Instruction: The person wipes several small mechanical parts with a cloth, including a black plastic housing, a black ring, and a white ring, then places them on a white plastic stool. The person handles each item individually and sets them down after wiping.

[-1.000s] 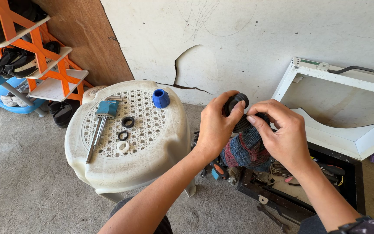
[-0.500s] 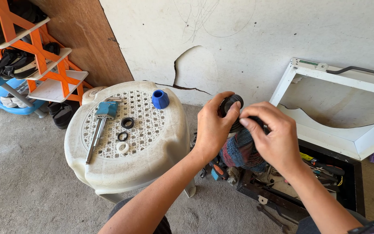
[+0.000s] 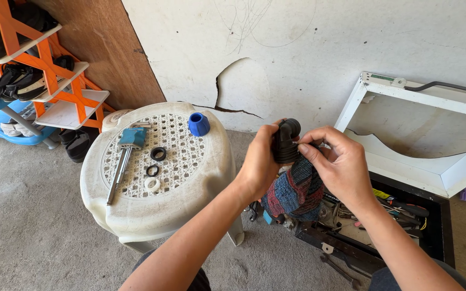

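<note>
Right now the left hand (image 3: 259,164) is wrapped around a black elbow fitting (image 3: 286,141), steadying it upright, while the right hand (image 3: 336,164) pinches at its side opening. Just beneath the grip hangs a striped cloth (image 3: 296,191); further left, a white stool (image 3: 200,188) keeps a blue cap (image 3: 198,124), rings (image 3: 158,154) and a wrench (image 3: 125,156) within reach

Bright daylight fills the scene, evenly lit and sharp almost throughout. The white wall (image 3: 308,48) is close to overexposed, with mild glare. Soft shadows fall under the plastic stool (image 3: 152,215) and below the forearms, so light probably comes from above and behind. Straight edges bow slightly near the frame's borders, suggesting wide-angle distortion. No motion blur shows.
</note>
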